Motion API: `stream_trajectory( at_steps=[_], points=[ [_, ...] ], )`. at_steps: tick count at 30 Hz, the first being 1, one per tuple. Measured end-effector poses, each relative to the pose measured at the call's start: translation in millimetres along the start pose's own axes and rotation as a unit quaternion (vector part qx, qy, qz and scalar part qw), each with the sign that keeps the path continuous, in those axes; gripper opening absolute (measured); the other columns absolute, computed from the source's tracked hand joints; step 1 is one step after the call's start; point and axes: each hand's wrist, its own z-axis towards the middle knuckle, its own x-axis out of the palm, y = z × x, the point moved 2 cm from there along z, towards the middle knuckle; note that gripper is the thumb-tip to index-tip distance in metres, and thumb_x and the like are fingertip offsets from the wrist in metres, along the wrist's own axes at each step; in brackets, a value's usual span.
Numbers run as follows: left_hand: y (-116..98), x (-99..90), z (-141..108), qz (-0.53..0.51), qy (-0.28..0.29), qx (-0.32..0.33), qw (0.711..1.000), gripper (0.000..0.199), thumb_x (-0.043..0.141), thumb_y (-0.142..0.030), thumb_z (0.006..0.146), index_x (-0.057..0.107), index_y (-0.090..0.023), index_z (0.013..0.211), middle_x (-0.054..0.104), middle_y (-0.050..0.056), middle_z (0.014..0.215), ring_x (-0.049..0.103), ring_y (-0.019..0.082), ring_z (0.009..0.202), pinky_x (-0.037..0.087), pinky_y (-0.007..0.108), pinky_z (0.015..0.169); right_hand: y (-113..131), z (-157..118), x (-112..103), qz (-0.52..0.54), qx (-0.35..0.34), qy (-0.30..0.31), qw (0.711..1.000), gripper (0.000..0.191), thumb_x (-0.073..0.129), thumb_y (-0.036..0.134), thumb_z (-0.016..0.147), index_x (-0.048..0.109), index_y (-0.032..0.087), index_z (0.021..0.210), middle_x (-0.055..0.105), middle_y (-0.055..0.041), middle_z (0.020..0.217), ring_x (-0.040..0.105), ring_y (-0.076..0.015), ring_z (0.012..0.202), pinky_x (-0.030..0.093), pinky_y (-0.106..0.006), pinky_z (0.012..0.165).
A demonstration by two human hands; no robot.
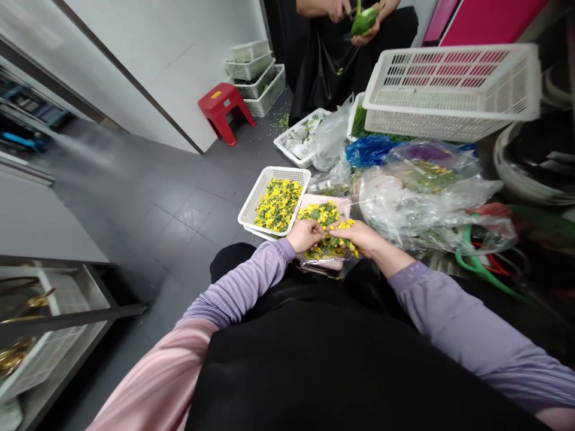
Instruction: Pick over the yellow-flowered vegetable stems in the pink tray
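Observation:
My right hand [362, 238] is closed around a bunch of yellow flowers with green stems [344, 230]. Beside it, my left hand [306, 235] is closed in a pinch at the edge of the bunch; what lies between its fingertips is too small to make out. Below both hands, a pink tray [344, 206] carries more of these loose flowers [320, 212] on clear plastic. Just left of the tray stands a white basket [246, 209] heaped with yellow flowers and green stems [278, 205].
Clear plastic bags [390, 206] and a blue bag [371, 149] crowd the right. Behind are a large white crate [449, 120], a small basket [281, 143] with net-wrapped items, a red stool [227, 108] and stacked baskets [265, 90]. A co-worker's hands [366, 39] hold a green vegetable.

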Motion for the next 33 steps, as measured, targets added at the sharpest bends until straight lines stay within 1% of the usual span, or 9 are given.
stream_trajectory(
  at_steps=[3, 5, 7, 11, 16, 21, 24, 28, 33],
  points=[
    [14, 13.9, 9, -0.055, -0.012, 0.006, 0.998, 0.020, 0.052, -0.028, 0.076, 0.056, -0.011, 0.083, 0.052, -0.003, 0.053, 0.047, 0.005, 0.041, 0.041, 0.018, 0.044, 6, -2, -4, 0.087, 0.010, -0.033, 0.996, 0.027, 0.074, 0.025, 0.052, 0.060, 0.012, 0.072, 0.060, -0.0012, 0.062, 0.051, -0.0097, 0.049, 0.036, -0.019, 0.038],
    [29, 22.2, 17, -0.016, 0.010, -0.004, 1.000, 0.026, 0.048, -0.034, 0.079, 0.058, -0.011, 0.087, 0.057, 0.000, 0.060, 0.051, 0.006, 0.046, 0.044, 0.020, 0.049, 11, -2, -10, 0.136, 0.018, -0.062, 0.989, 0.023, 0.072, 0.021, 0.054, 0.058, 0.012, 0.070, 0.057, 0.0003, 0.057, 0.048, -0.0081, 0.046, 0.034, -0.018, 0.035],
    [45, 31.6, 26, 0.114, 0.052, -0.008, 0.992, 0.026, 0.050, -0.034, 0.077, 0.061, -0.012, 0.084, 0.062, 0.004, 0.068, 0.057, 0.010, 0.059, 0.047, 0.022, 0.060, 17, -2, -16, 0.185, 0.039, -0.057, 0.980, 0.018, 0.069, 0.018, 0.058, 0.056, 0.012, 0.069, 0.054, 0.0011, 0.054, 0.045, -0.0063, 0.041, 0.031, -0.017, 0.033],
    [68, 55.7, 41, 0.376, 0.125, 0.009, 0.918, 0.021, 0.054, -0.025, 0.073, 0.065, -0.014, 0.087, 0.064, 0.011, 0.090, 0.058, 0.019, 0.086, 0.044, 0.030, 0.080, 23, -2, -21, 0.236, 0.074, 0.011, 0.969, 0.014, 0.065, 0.017, 0.063, 0.052, 0.013, 0.067, 0.054, 0.0003, 0.053, 0.040, -0.0048, 0.037, 0.027, -0.017, 0.030],
    [68, 75.5, 54, 0.448, 0.158, 0.029, 0.879, 0.027, 0.048, -0.023, 0.076, 0.062, -0.014, 0.097, 0.061, 0.014, 0.100, 0.056, 0.024, 0.095, 0.041, 0.036, 0.084, 21, -1, -19, 0.241, 0.071, 0.025, 0.968, 0.011, 0.062, 0.018, 0.065, 0.053, 0.013, 0.068, 0.059, -0.0019, 0.059, 0.039, -0.0047, 0.036, 0.026, -0.018, 0.031],
    [66, 68.3, 52, 0.464, 0.161, 0.031, 0.871, 0.027, 0.046, -0.021, 0.077, 0.062, -0.014, 0.097, 0.061, 0.015, 0.101, 0.057, 0.023, 0.094, 0.042, 0.035, 0.083, 19, 1, -21, 0.185, 0.060, -0.036, 0.980, 0.012, 0.065, 0.017, 0.060, 0.057, 0.013, 0.068, 0.060, -0.0024, 0.060, 0.041, -0.0053, 0.038, 0.028, -0.018, 0.032],
    [65, 51.7, 44, 0.413, 0.125, 0.025, 0.902, 0.020, 0.053, -0.023, 0.071, 0.063, -0.015, 0.086, 0.064, 0.009, 0.087, 0.059, 0.018, 0.085, 0.044, 0.029, 0.078, 15, 0, -24, 0.067, 0.029, -0.083, 0.994, 0.017, 0.067, 0.019, 0.056, 0.063, 0.013, 0.071, 0.063, -0.0036, 0.067, 0.047, -0.0083, 0.044, 0.034, -0.020, 0.035],
    [57, 24.8, 31, 0.200, 0.065, -0.025, 0.977, 0.010, 0.056, -0.017, 0.064, 0.059, -0.014, 0.073, 0.058, -0.001, 0.061, 0.056, 0.010, 0.056, 0.046, 0.021, 0.058, 5, 3, -23, -0.133, -0.012, -0.094, 0.987, 0.016, 0.069, 0.020, 0.052, 0.066, 0.015, 0.066, 0.063, -0.0018, 0.061, 0.048, -0.0106, 0.046, 0.036, -0.022, 0.040],
    [36, 13.2, 19, -0.040, 0.045, -0.069, 0.996, 0.008, 0.056, -0.013, 0.067, 0.053, -0.013, 0.075, 0.046, -0.008, 0.044, 0.044, 0.006, 0.035, 0.038, 0.017, 0.038, -6, 8, -12, -0.204, -0.025, -0.075, 0.976, 0.015, 0.071, 0.019, 0.048, 0.066, 0.016, 0.062, 0.062, -0.0006, 0.057, 0.053, -0.0136, 0.054, 0.040, -0.023, 0.049]
  ],
)
